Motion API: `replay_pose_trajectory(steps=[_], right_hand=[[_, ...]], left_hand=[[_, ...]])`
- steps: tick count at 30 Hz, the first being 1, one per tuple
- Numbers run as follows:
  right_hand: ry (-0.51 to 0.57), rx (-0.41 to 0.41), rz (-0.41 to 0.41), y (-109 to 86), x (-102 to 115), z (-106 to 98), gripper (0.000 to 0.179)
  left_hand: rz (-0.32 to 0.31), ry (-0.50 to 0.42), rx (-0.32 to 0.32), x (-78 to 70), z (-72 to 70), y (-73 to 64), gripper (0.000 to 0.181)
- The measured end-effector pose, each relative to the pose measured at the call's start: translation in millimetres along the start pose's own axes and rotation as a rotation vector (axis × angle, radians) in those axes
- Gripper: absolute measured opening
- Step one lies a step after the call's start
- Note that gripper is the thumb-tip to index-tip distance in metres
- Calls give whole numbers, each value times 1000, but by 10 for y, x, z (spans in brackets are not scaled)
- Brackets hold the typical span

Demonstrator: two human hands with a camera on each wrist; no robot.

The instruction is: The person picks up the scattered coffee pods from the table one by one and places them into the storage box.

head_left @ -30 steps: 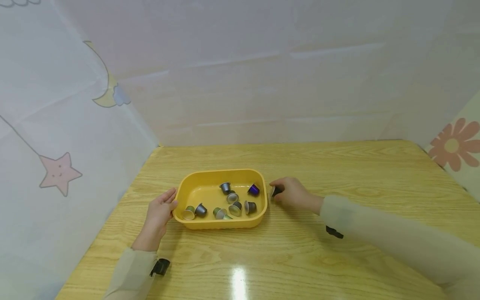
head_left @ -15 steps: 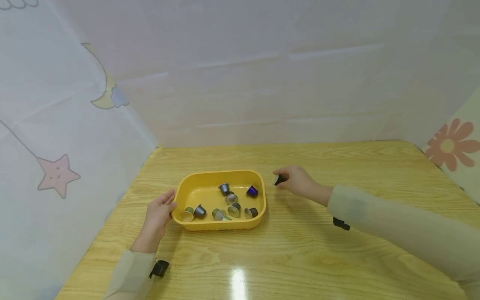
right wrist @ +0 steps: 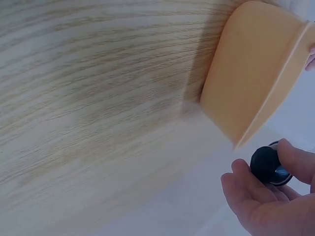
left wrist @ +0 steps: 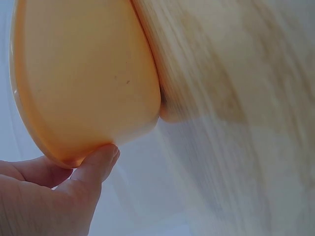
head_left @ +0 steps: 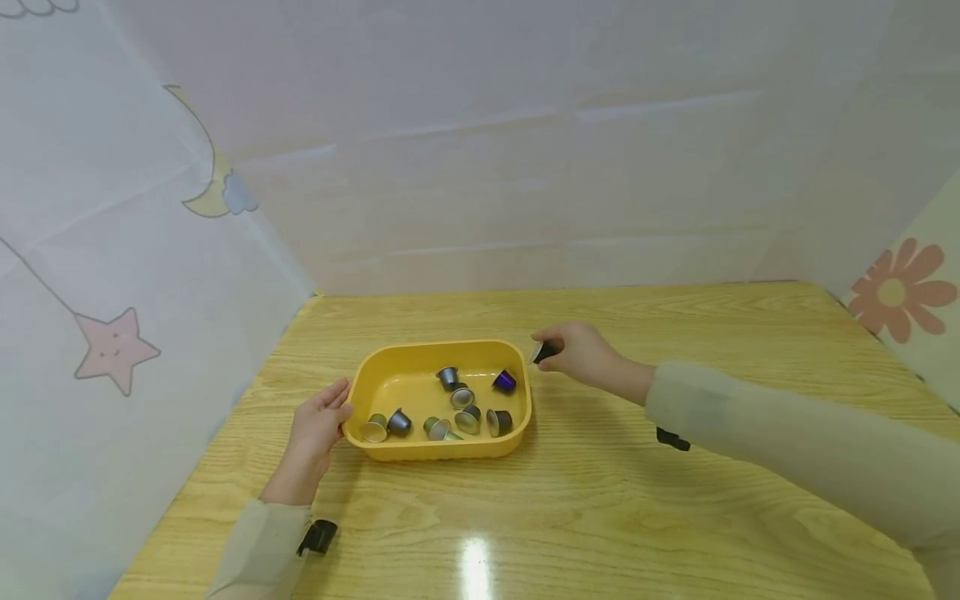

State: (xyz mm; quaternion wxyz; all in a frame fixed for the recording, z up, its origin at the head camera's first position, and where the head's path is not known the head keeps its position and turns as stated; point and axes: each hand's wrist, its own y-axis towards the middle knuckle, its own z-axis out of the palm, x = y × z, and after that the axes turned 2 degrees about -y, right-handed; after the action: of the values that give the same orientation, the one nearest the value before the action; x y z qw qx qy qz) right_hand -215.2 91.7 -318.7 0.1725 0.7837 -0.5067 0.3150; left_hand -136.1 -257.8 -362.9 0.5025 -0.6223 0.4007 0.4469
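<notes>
A yellow plastic tub [head_left: 438, 452] sits on the table with several coffee capsules inside. My left hand [head_left: 313, 429] grips its left rim, and the left wrist view shows the thumb and fingers pinching the tub's edge [left wrist: 88, 98]. A black coffee capsule [head_left: 545, 352] is pinched by my right hand [head_left: 585, 357], just off the tub's right rim and above the table. In the right wrist view the dark capsule [right wrist: 267, 164] lies between thumb and fingers. Inside the tub are a purple capsule [head_left: 505, 382], a black one [head_left: 499, 422], and grey and green ones.
The wooden table [head_left: 675, 500] stretches to a pale back wall covering [head_left: 562, 183]. A printed sheet [head_left: 150, 250] stands along the left side. Another with a flower [head_left: 892, 292] is at the right.
My right hand has lifted the black capsule away from beside the tub, moving right and then back left toward the rim. The left hand stays at the tub's left end.
</notes>
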Motion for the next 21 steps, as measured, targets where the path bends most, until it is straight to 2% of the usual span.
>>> replay_pose_trajectory(steps=[21], right_hand=[[0,13,-65,187,361,215,47]], left_hand=[[8,-1,-1,7,1,9,54]])
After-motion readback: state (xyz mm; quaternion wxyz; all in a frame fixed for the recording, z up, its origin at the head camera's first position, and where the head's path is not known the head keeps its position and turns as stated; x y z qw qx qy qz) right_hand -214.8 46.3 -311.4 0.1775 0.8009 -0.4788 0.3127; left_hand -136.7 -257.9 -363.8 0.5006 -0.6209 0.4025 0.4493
